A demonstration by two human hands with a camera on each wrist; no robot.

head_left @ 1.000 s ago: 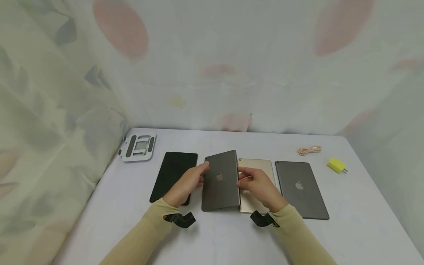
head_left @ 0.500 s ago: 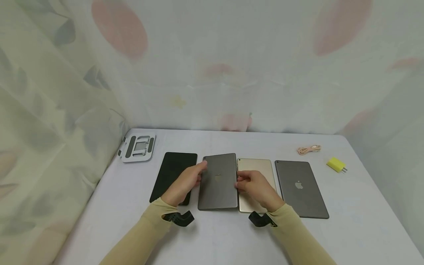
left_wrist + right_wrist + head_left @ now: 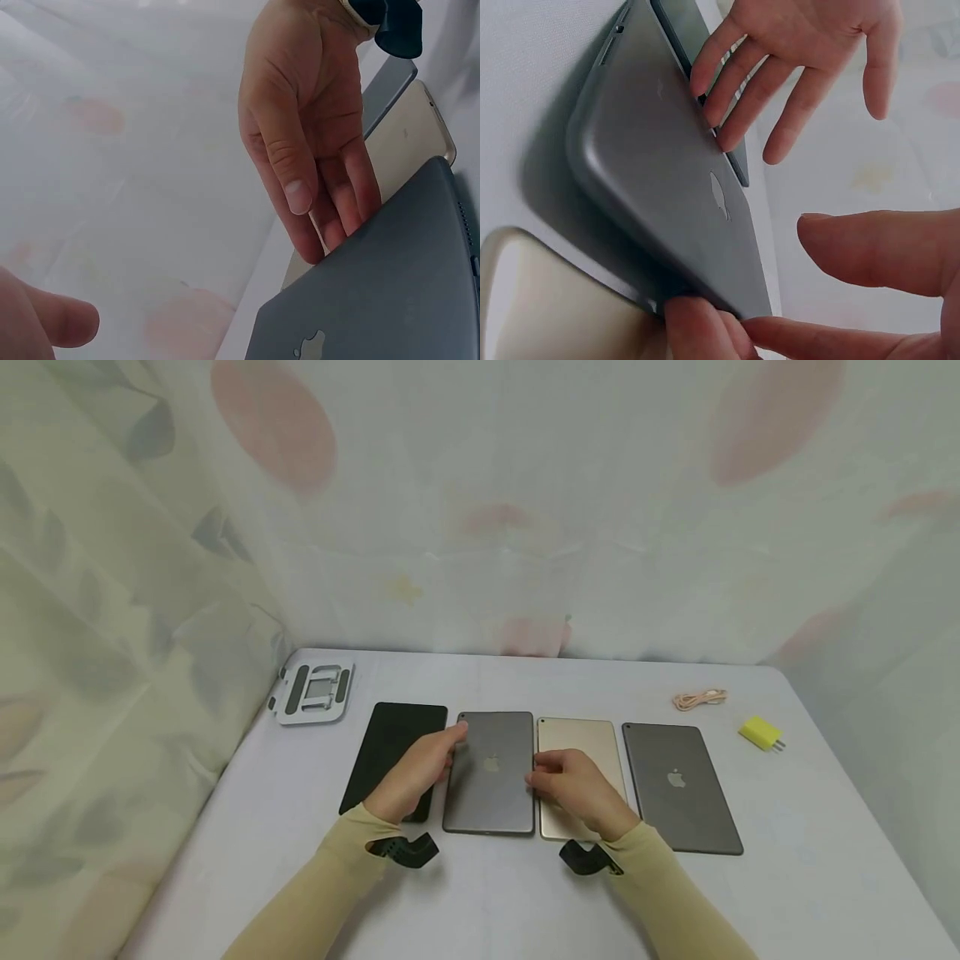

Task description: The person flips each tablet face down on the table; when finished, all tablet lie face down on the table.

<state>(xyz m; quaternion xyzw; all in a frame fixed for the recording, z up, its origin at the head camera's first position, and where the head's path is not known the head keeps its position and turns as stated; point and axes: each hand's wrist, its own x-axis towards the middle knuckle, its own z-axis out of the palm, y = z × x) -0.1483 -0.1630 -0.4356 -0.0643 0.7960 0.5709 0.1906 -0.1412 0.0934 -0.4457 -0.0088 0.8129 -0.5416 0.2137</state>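
Between my hands a dark grey tablet (image 3: 492, 797), back side up, lies almost flat on the white table. My left hand (image 3: 420, 770) is at its left edge; in the right wrist view the left hand's straight fingers (image 3: 746, 94) touch that edge. My right hand (image 3: 583, 787) is at its right edge, above a gold tablet (image 3: 588, 735). The right wrist view shows the right fingertips (image 3: 697, 326) just under the raised edge of the grey tablet (image 3: 660, 172), the thumb held apart from it. Part of the gold tablet is hidden by the right hand.
A tablet with a black face (image 3: 397, 735) lies left, partly under the left hand. Another grey tablet (image 3: 686, 810) lies right of the gold one. A folded stand (image 3: 311, 693) is back left. A coiled cable (image 3: 701, 699) and yellow charger plug (image 3: 762, 733) are right.
The tilted grey tablet has come down, its right side lowering until almost flat in the row. Both hands have moved slightly left, and the right hand has sunk with its edge.
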